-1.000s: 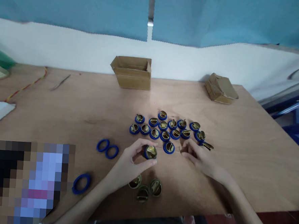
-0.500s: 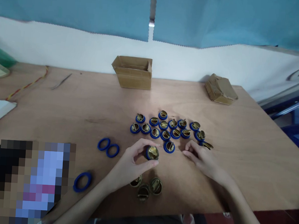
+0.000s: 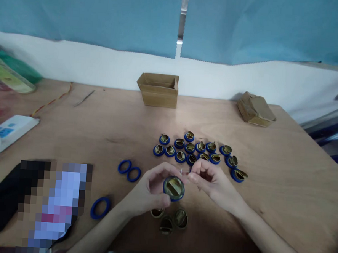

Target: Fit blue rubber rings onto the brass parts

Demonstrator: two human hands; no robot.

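Note:
My left hand is closed round a round brass fitting with a blue ring, its flap side facing up. The thumb and fingers grip it by the rim. Close beside it, my right hand is pinched, its fingertips at the left hand's index fingertip. A tiny pale sliver shows there, too small to name. Beyond the hands stand several like brass fittings in blue rings, partly hidden by the right hand. Below the hands are three brass fittings without blue rings. Loose blue rings lie to the left.
An open cardboard box stands at the back, with a crumpled cardboard box at the back right. On the left are a white power strip, a twisted cord and a blurred-out flat object beside something black.
My right hand has moved left to meet the left hand's fingertips. The left hand has turned the fitting and brought it slightly lower. The view has shifted a little.

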